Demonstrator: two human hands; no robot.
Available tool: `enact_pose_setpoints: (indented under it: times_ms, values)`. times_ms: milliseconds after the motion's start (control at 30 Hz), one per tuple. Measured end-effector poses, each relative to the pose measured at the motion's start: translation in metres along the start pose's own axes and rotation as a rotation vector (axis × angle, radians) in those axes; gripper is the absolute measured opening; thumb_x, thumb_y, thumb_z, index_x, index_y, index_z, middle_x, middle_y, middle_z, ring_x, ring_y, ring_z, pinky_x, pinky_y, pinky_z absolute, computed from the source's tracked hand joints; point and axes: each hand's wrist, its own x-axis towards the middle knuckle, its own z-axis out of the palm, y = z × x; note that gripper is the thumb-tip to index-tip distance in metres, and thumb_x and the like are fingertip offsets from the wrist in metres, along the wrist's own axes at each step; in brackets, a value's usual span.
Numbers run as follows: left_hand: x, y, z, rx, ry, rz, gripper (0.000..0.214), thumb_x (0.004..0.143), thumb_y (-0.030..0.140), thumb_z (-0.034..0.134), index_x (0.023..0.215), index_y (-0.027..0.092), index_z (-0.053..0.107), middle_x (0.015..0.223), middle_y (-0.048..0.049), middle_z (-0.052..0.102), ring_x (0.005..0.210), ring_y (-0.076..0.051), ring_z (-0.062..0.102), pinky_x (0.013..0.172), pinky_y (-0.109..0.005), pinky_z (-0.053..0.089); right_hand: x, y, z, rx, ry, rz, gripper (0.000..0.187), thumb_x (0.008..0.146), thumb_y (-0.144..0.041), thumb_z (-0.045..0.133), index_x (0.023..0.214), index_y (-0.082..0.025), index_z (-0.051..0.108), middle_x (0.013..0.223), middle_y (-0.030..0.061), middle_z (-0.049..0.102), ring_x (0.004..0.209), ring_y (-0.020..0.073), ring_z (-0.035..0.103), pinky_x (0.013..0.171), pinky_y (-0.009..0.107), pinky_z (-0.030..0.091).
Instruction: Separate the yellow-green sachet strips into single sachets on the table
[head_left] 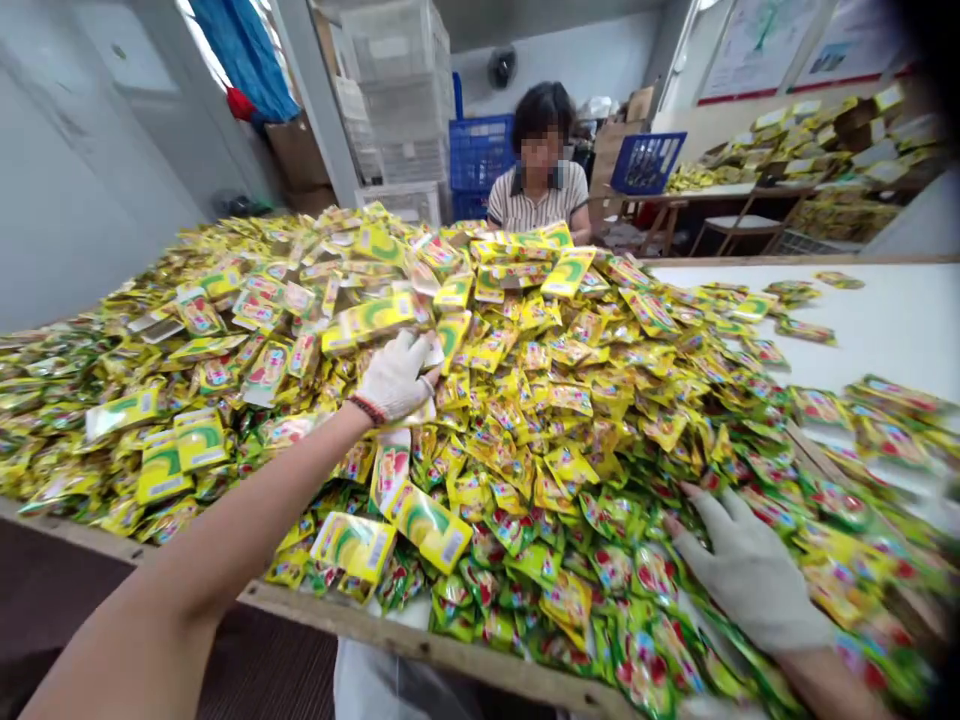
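My left hand [397, 380], in a white glove, is stretched over the heap with its fingers closed on the end of a small yellow-and-green carton [452, 338]. More flat cartons [371, 318] lie around it. On the right, my right hand [750, 570] is gloved too, with bare fingertips. Its fingers are spread and rest among shiny green candy packets [611, 570], with nothing visibly held. Yellow packets [566, 400] cover the slope between both hands. Close to the front edge lie two cartons, one a yellow carton [431, 525].
A wooden rim [450, 650] borders the heaped table at the front. Across it sits a person [541, 190] in a striped shirt. Behind stand stacked clear bins [397, 90] and a blue crate [482, 155]. Further right, a side table holds another blue crate [649, 163] beside piled cartons.
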Motion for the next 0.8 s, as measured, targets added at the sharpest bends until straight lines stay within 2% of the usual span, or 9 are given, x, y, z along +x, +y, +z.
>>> enact_pose_setpoints:
  times_ms: [67, 200, 300, 400, 500, 600, 633, 700, 800]
  values:
    - [-0.029, 0.009, 0.003, -0.078, 0.016, 0.080, 0.065, 0.086, 0.044, 0.048, 0.143, 0.019, 0.030, 0.142, -0.0165, 0.036, 0.126, -0.033, 0.038, 0.100, -0.045, 0.035, -0.001, -0.001, 0.000, -0.055, -0.092, 0.011, 0.050, 0.086, -0.045, 0.052, 0.121, -0.010, 0.060, 0.094, 0.0144, 0.060, 0.080, 0.0269, 0.060, 0.073, 0.039, 0.049]
    - [-0.068, 0.025, -0.007, -0.244, 0.050, 0.266, 0.065, 0.085, 0.041, 0.052, 0.143, 0.022, 0.029, 0.138, -0.0149, 0.041, 0.129, -0.032, 0.037, 0.103, -0.049, 0.033, -0.003, 0.005, 0.000, 0.009, -0.078, 0.041, 0.045, 0.087, -0.041, 0.052, 0.121, -0.013, 0.060, 0.111, 0.0157, 0.059, 0.093, 0.0266, 0.061, 0.082, 0.039, 0.050]
    - [-0.090, 0.045, -0.024, -0.307, 0.074, 0.287, 0.058, 0.086, 0.041, 0.053, 0.139, 0.025, 0.036, 0.138, -0.0126, 0.042, 0.131, -0.032, 0.035, 0.104, -0.052, 0.032, -0.003, 0.010, -0.013, 0.092, 0.034, 0.083, 0.036, 0.088, -0.035, 0.052, 0.115, -0.014, 0.063, 0.112, 0.0145, 0.061, 0.099, 0.0260, 0.061, 0.087, 0.038, 0.049]
    - [-0.108, 0.068, -0.036, -0.336, 0.087, 0.281, 0.052, 0.085, 0.040, 0.053, 0.134, 0.026, 0.043, 0.143, -0.0107, 0.039, 0.134, -0.032, 0.031, 0.107, -0.054, 0.028, 0.002, -0.003, -0.032, 0.168, 0.142, 0.066, 0.034, 0.086, -0.031, 0.055, 0.113, -0.013, 0.064, 0.122, 0.0156, 0.058, 0.112, 0.0277, 0.056, 0.097, 0.040, 0.044]
    - [-0.124, 0.089, -0.040, -0.353, 0.056, 0.280, 0.045, 0.086, 0.039, 0.053, 0.129, 0.025, 0.048, 0.143, -0.0093, 0.040, 0.136, -0.031, 0.030, 0.110, -0.055, 0.025, 0.012, -0.035, -0.042, 0.353, -0.001, -0.111, 0.037, 0.085, -0.031, 0.058, 0.116, -0.013, 0.061, 0.120, 0.0139, 0.060, 0.112, 0.0244, 0.056, 0.100, 0.036, 0.043]
    - [-0.137, 0.109, -0.042, -0.396, 0.041, 0.277, 0.036, 0.088, 0.033, 0.050, 0.123, 0.024, 0.053, 0.140, -0.0084, 0.044, 0.131, -0.027, 0.038, 0.107, -0.048, 0.032, 0.023, -0.070, -0.036, 0.416, -0.218, -0.239, 0.056, 0.080, -0.036, 0.062, 0.129, -0.010, 0.053, 0.121, 0.0153, 0.060, 0.112, 0.0261, 0.057, 0.098, 0.037, 0.045]
    - [-0.140, 0.116, -0.042, -0.405, 0.037, 0.272, 0.033, 0.089, 0.029, 0.049, 0.121, 0.023, 0.055, 0.137, -0.0084, 0.047, 0.127, -0.026, 0.041, 0.105, -0.045, 0.035, 0.027, -0.079, -0.032, 0.403, -0.262, -0.252, 0.054, 0.080, -0.035, 0.062, 0.128, -0.010, 0.053, 0.121, 0.0160, 0.060, 0.111, 0.0271, 0.057, 0.096, 0.038, 0.046]
    - [-0.143, 0.132, -0.041, -0.387, 0.011, 0.242, 0.032, 0.088, 0.021, 0.046, 0.118, 0.022, 0.056, 0.126, -0.0089, 0.054, 0.118, -0.024, 0.048, 0.097, -0.040, 0.041, 0.031, -0.087, -0.023, 0.403, -0.298, -0.247, 0.038, 0.083, -0.027, 0.056, 0.118, -0.013, 0.061, 0.114, 0.0149, 0.064, 0.105, 0.0262, 0.060, 0.092, 0.038, 0.048]
    - [-0.139, 0.151, -0.035, -0.260, -0.073, 0.199, 0.040, 0.082, 0.015, 0.050, 0.121, 0.022, 0.054, 0.113, -0.0096, 0.057, 0.101, -0.025, 0.054, 0.084, -0.039, 0.045, 0.030, -0.084, -0.019, 0.513, -0.244, -0.105, 0.026, 0.087, -0.023, 0.046, 0.104, -0.018, 0.066, 0.099, 0.0096, 0.070, 0.090, 0.0216, 0.065, 0.085, 0.034, 0.050]
